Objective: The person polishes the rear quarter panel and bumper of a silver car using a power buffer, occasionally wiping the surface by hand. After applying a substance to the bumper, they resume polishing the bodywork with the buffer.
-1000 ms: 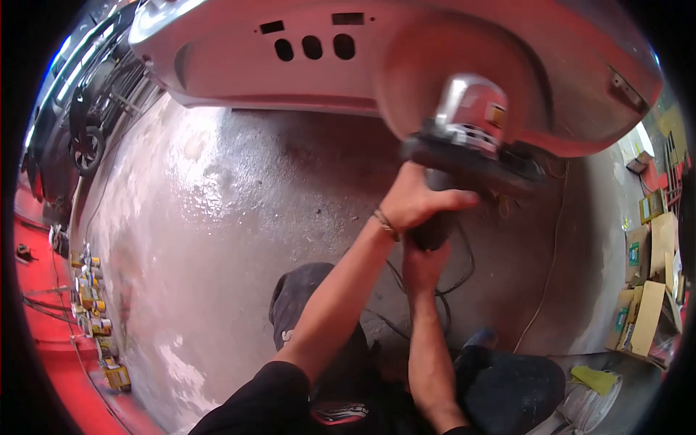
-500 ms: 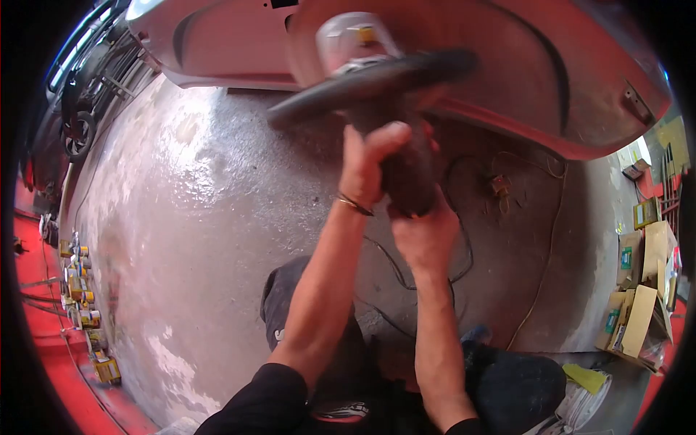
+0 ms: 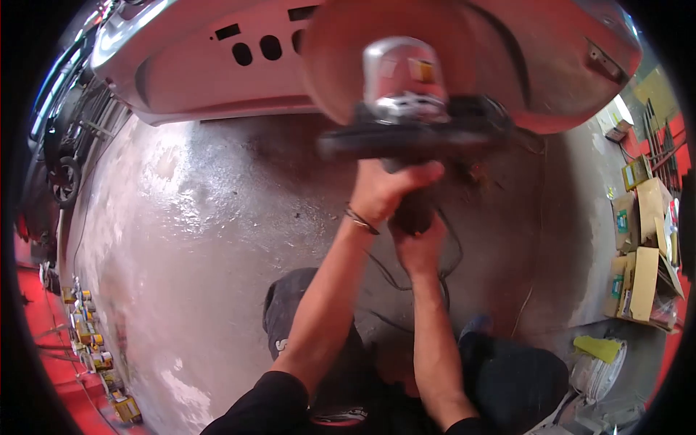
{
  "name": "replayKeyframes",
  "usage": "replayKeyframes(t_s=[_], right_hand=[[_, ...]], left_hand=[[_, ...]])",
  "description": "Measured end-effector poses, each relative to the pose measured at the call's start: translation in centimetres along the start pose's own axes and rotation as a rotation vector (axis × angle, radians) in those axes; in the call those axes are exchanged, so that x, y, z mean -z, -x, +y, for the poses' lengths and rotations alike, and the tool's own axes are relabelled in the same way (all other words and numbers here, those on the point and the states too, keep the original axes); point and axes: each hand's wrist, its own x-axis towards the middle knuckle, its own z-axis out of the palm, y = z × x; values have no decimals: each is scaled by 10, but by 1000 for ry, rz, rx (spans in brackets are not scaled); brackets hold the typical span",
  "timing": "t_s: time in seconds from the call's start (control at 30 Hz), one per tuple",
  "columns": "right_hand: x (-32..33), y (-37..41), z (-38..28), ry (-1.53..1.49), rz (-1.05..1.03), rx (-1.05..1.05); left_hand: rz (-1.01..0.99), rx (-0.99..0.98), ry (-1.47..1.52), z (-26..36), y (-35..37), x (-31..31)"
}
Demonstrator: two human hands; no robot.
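My left hand (image 3: 383, 190) is wrapped round the dark body of an angle grinder (image 3: 409, 101), just below its black crosswise part. Lower down, my right hand (image 3: 419, 243) grips the rear end of the same tool. Its silver gear head carries a yellow label and points away from me. A wide round disc (image 3: 326, 80), blurred, shows beyond the head and overlaps a large vehicle body panel (image 3: 196, 80). The panel looks reddish and silver, with several dark cut-outs at its left middle. The disc's contact with the panel is hidden behind the tool.
Black cable (image 3: 388, 272) loops over the wet grey floor (image 3: 210, 254) below my hands. Several cans (image 3: 90, 337) line the left side. Cardboard boxes (image 3: 645, 283) stand at the right, above a white bucket (image 3: 598, 373) with a yellow-green cloth (image 3: 597, 348). A wheel (image 3: 65, 181) sits far left.
The grinder has swung from tilted to nearly level and shifted right, with both hands still on it. My view has moved, so more of the panel's cut-outs show.
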Motion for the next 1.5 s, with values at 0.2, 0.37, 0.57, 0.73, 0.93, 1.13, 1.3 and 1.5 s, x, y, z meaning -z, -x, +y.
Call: replayKeyframes(t_s=[0.2,0.37,0.57,0.73,0.93,1.13,1.3,1.5], right_hand=[[-2,21,36,-445,-17,-167],[-26,32,52,-703,-15,-166],[-47,30,42,-676,-144,-130],[-62,19,13,-449,-256,-24],[-77,3,-21,-43,-337,82],[-56,9,-24,103,-157,-33],[-13,11,22,-87,-48,-128],[46,21,36,3,58,-227]], left_hand=[[-54,-56,-452,-9,2,-37],[-61,59,-798,9,14,-34],[44,-109,-630,19,20,-6],[124,-70,-429,36,34,35],[244,-172,-128,66,38,66],[119,-78,-82,46,24,53],[-30,-17,-268,1,11,4],[-120,48,-195,-29,11,-53]])
